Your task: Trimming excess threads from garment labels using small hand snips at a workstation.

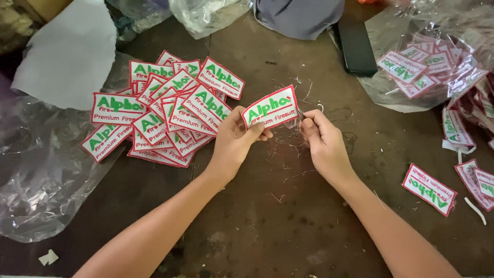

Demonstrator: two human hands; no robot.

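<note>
Patch (271, 107), white with red border and green lettering, sits above mid-table between both hands, tilted up to the right. Left hand (234, 141) pinches its lower left edge, thumb on front, fingers behind. Right hand (323, 141) is closed at the patch's right corner, fingertips pinched together on something thin there; too small to tell what. Pile of patches (159, 116) of the same kind lies spread just left of the left hand, overlapping. Brown table (267, 216) is littered with loose thread bits. Clear plastic bag (432, 62) with more patches lies at upper right, black phone (356, 46) beside it. Single patch (429, 189) lies face up at right, well apart from the hands.
</note>
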